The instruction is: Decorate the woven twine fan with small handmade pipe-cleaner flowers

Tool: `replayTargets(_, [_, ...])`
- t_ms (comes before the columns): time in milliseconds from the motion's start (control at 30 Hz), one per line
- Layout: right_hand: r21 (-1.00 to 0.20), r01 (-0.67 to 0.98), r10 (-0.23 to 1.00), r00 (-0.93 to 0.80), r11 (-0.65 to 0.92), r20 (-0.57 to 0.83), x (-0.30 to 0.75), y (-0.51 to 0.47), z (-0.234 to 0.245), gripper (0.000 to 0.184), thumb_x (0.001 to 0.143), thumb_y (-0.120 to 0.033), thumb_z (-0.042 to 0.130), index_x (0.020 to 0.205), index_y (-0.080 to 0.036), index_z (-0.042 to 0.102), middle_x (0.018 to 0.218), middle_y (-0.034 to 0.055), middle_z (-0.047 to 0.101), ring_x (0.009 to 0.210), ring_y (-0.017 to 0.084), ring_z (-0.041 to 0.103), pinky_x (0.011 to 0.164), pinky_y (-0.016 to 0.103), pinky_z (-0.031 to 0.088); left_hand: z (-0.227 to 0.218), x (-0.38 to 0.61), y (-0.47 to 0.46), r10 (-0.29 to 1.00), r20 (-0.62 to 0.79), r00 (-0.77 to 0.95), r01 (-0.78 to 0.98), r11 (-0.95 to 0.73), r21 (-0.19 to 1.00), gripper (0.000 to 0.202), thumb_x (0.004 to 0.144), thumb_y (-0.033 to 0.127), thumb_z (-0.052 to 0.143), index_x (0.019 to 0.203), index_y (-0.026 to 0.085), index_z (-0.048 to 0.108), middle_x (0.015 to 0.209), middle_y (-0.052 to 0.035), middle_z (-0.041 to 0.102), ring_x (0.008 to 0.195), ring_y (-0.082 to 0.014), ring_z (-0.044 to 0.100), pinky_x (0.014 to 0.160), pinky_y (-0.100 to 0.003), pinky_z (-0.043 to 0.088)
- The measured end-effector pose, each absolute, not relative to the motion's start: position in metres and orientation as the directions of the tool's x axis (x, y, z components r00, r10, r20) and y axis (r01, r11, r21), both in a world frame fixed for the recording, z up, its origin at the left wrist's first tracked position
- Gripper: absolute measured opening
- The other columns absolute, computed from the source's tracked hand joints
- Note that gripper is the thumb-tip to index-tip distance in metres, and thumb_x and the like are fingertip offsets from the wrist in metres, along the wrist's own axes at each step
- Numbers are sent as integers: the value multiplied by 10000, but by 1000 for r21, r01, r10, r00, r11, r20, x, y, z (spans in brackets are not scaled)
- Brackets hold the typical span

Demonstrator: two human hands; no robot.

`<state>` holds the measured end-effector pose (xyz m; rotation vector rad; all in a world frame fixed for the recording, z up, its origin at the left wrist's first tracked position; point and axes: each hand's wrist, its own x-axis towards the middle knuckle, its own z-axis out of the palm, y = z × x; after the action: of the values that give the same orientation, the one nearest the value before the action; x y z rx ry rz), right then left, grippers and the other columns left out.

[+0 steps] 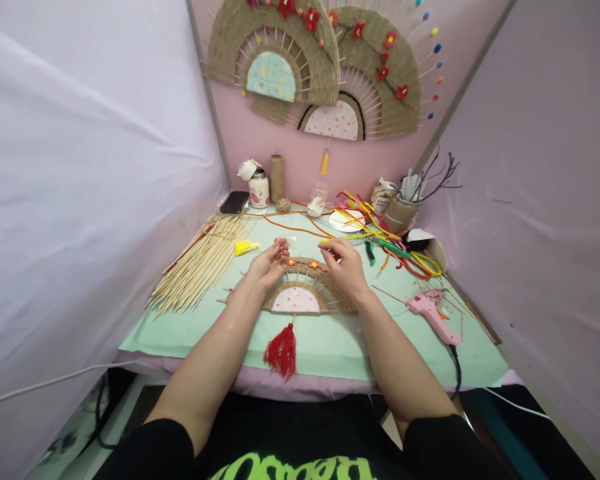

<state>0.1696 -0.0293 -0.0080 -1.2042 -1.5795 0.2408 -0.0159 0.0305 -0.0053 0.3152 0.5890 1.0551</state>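
Above a small twine-wrapped fan point(330, 287) on the table, both of my hands are raised with bent wrists. My left hand point(271, 265) is curled with its fingertips together, and a tiny reddish bit shows there, too small to name. Thumb and fingers of my right hand point(344, 265) are pinched; whatever they hold, if anything, cannot be made out. The fan has a white half-round centre point(295, 301) with pink dots and several small flowers point(314, 265) along its upper part. A red tassel point(281, 351) hangs from its bottom edge toward me. My forearms cover both fan ends.
Thin sticks point(195, 270) and a yellow tassel point(246, 248) lie left. On the right are a pink glue gun point(434, 315), green-handled pliers point(394, 249) and colourful pipe cleaners point(365, 217). A phone point(235, 202), jar point(259, 189) and twine spool point(277, 179) stand behind. Larger fans point(325, 47) hang on the back wall.
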Motion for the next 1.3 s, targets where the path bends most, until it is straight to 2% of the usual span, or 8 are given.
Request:
replayTargets(100, [-671, 559, 785, 57, 487, 617, 163, -31, -9, 182, 891, -276, 523, 912, -218, 694, 898, 56, 650, 784, 165, 597, 674, 303, 486, -5, -15, 29, 864, -288, 413, -734, 503, 457, 192, 929, 99, 442, 866, 90, 623, 712, -37, 579, 563, -39, 535, 486, -99, 443])
replayTargets(267, [-637, 555, 776, -23, 534, 630, 153, -32, -11, 174, 904, -259, 521, 963, -225, 681, 886, 47, 638, 756, 156, 587, 691, 303, 490, -7, -13, 25, 859, -242, 451, -719, 511, 471, 296, 845, -67, 406, 956, 75, 641, 780, -59, 632, 629, -37, 601, 563, -90, 491])
replayTargets(467, [-591, 578, 748, -50, 562, 662, 151, -32, -14, 182, 917, -251, 510, 999, -235, 672, 894, 46, 635, 808, 168, 594, 736, 318, 495, -13, -12, 27, 855, -271, 441, -706, 518, 483, 230, 866, 39, 486, 1019, 72, 655, 901, -117, 699, 821, -129, 693, 714, -196, 579])
replayTargets(667, [-568, 593, 748, -89, 570, 658, 150, -32, -17, 203, 935, -272, 491, 1025, -240, 671, 974, 71, 625, 884, 186, 601, 773, 331, 513, -10, -9, 24, 859, -268, 437, -690, 511, 512, 357, 806, -80, 418, 1019, 75, 660, 961, -108, 696, 894, -111, 689, 780, -157, 558])
replayTargets(800, [-544, 608, 742, -116, 579, 660, 149, -32, -18, 238, 943, -278, 472, 1072, -253, 671, 984, 75, 615, 911, 200, 593, 813, 356, 515, -6, -8, 22, 866, -275, 419, -709, 501, 496, 213, 901, 97, 486, 1016, 60, 661, 909, -125, 703, 872, -145, 693, 746, -195, 574])
replayTargets(967, [-368, 747, 715, -199, 553, 670, 145, -31, -19, 340, 906, -340, 552, 1233, -281, 626, 1279, 112, 544, 1179, 286, 464, 1014, 501, 407, 0, -11, 18, 830, -224, 511, -680, 549, 486, 427, 978, 373, 376, 1081, 52, 638, 1021, -186, 693, 960, -189, 685, 797, -264, 567])
replayTargets(1100, [-280, 820, 760, -260, 500, 596, 139, -32, -21, 431, 877, -399, 596, 1291, -280, 596, 1462, 121, 407, 1295, 347, 345, 1077, 586, 299, 3, -10, 13, 811, -188, 555, -657, 565, 499, 462, 964, 442, 378, 1121, 81, 619, 1067, -181, 683, 1009, -204, 670, 826, -292, 550])
replayTargets(1300, [-207, 834, 768, -335, 511, 546, 137, -35, -20, 411, 888, -458, 571, 1269, -312, 616, 1488, 88, 399, 1326, 328, 325, 1110, 572, 250, 1, -14, 15, 823, -120, 555, -688, 535, 491, 520, 932, 556, 371, 1127, 122, 582, 1115, -175, 658, 1002, -225, 665, 770, -314, 556])
